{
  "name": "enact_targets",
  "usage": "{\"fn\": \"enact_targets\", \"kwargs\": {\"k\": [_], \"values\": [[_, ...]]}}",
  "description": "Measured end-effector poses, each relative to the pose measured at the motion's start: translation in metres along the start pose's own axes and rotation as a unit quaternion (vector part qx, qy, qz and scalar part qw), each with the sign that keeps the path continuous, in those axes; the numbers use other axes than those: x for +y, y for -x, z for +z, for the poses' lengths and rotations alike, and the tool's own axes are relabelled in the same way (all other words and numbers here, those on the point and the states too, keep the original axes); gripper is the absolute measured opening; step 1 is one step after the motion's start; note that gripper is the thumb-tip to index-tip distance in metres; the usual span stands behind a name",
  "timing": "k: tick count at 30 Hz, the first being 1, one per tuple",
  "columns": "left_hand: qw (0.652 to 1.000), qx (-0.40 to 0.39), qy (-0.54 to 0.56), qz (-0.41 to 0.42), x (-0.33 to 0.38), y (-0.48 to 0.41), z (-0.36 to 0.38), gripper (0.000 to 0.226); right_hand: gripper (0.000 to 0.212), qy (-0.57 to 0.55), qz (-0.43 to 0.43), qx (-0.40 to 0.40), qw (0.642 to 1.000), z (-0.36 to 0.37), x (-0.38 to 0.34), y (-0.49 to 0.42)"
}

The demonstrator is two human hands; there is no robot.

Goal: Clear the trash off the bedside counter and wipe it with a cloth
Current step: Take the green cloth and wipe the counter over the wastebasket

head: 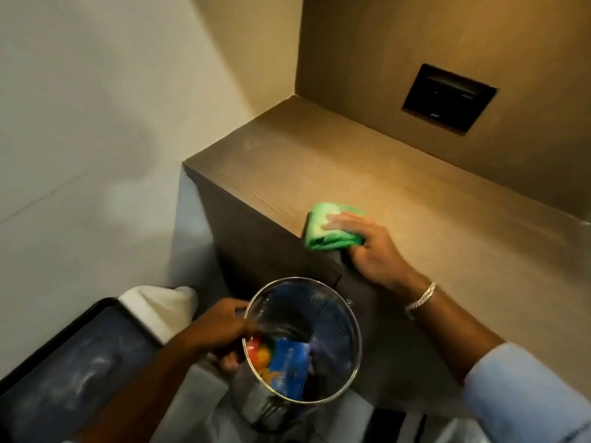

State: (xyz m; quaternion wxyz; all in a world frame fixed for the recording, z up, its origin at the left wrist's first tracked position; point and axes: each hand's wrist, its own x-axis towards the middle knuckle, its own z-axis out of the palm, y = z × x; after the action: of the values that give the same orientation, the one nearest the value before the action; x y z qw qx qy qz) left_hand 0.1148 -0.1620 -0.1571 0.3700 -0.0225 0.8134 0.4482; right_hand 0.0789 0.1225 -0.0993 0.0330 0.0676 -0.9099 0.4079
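The wooden bedside counter [335, 161] fills the middle of the head view. A folded green cloth [323, 228] lies at its front edge, and my right hand [367, 247] presses on it with fingers curled over the edge. Below the counter, my left hand [220, 327] grips the rim of a round metal mesh bin [332, 314]. Inside the bin lie a blue wrapper [289, 369] and red and orange trash [259, 353].
A black switch panel [447, 97] is set in the wooden wall behind the counter. A pale wall [96, 123] stands to the left. A dark tray-like surface [70, 372] with a white cloth [160, 308] sits at the lower left.
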Motion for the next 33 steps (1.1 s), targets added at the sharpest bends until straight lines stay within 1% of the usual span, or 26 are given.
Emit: {"fn": "enact_targets", "kwargs": {"k": [1,2,3,4,6,7,10,11,13,14,16,17,20,21,23,25,26,28,29,31,32,33], "values": [[1.000,-0.006,0.001,0.008,-0.001,-0.001,0.000,0.010,0.056,0.023,-0.029,-0.025,0.999,0.009,-0.013,0.019],[1.000,-0.006,0.005,0.012,-0.003,0.000,0.000,0.005,0.056,0.055,-0.060,-0.058,0.995,0.020,-0.023,0.038],[1.000,-0.002,0.010,0.018,-0.004,-0.001,0.001,0.005,0.053,0.085,-0.084,-0.088,0.989,0.031,-0.030,0.058],[1.000,0.004,0.015,0.023,-0.005,-0.001,0.003,0.008,0.052,0.106,-0.097,-0.117,0.983,0.043,-0.034,0.077],[0.999,0.005,0.027,0.033,-0.008,0.005,0.006,0.004,0.056,0.129,-0.086,-0.169,0.973,0.070,-0.038,0.112],[0.999,0.008,0.034,0.041,-0.011,0.007,0.009,0.005,0.058,0.142,-0.077,-0.165,0.973,0.080,-0.037,0.128],[0.997,0.003,0.039,0.063,-0.028,0.011,0.017,0.015,0.061,0.131,-0.026,-0.032,0.991,0.106,-0.039,0.170],[0.997,-0.014,0.049,0.061,-0.036,0.010,0.021,0.019,0.062,0.137,-0.012,-0.031,0.990,0.114,-0.037,0.183],[0.996,-0.038,0.067,0.054,-0.054,0.001,0.033,0.024,0.058,0.154,-0.004,-0.088,0.984,0.120,-0.029,0.203],[0.995,-0.039,0.068,0.055,-0.066,-0.008,0.042,0.025,0.056,0.152,0.010,-0.097,0.983,0.121,-0.020,0.211],[0.996,-0.029,0.058,0.055,-0.097,-0.027,0.069,0.025,0.055,0.149,0.067,-0.065,0.984,0.125,0.010,0.228],[0.996,-0.024,0.066,0.052,-0.111,-0.036,0.082,0.025,0.057,0.158,0.090,-0.060,0.981,0.129,0.024,0.235],[0.996,-0.017,0.084,0.012,-0.169,-0.078,0.137,0.030,0.063,0.215,0.107,-0.160,0.957,0.170,0.081,0.260],[0.996,-0.021,0.087,0.002,-0.188,-0.093,0.157,0.029,0.066,0.212,0.127,-0.163,0.955,0.188,0.106,0.270],[0.995,-0.015,0.096,-0.025,-0.227,-0.127,0.196,0.024,0.064,0.199,0.182,-0.117,0.956,0.220,0.160,0.291],[0.994,-0.005,0.097,-0.041,-0.270,-0.163,0.241,0.032,0.061,0.185,0.212,-0.076,0.957,0.261,0.221,0.315],[0.995,0.000,0.093,-0.040,-0.291,-0.179,0.264,0.037,0.064,0.167,0.232,-0.051,0.957,0.282,0.251,0.328],[0.996,0.011,0.076,-0.036,-0.325,-0.203,0.305,0.042,0.064,0.116,0.288,0.039,0.950,0.325,0.301,0.351],[0.997,0.015,0.061,-0.034,-0.342,-0.214,0.325,0.047,0.058,0.079,0.325,0.104,0.937,0.344,0.321,0.360],[0.998,0.012,0.055,-0.038,-0.370,-0.231,0.357,0.054,0.042,0.003,0.389,0.228,0.893,0.370,0.352,0.374],[0.996,0.015,0.072,-0.043,-0.381,-0.234,0.368,0.055,0.038,-0.031,0.404,0.269,0.874,0.377,0.361,0.377],[0.994,0.016,0.093,-0.052,-0.390,-0.234,0.379,0.056,0.037,-0.053,0.410,0.287,0.864,0.382,0.367,0.381]]}}
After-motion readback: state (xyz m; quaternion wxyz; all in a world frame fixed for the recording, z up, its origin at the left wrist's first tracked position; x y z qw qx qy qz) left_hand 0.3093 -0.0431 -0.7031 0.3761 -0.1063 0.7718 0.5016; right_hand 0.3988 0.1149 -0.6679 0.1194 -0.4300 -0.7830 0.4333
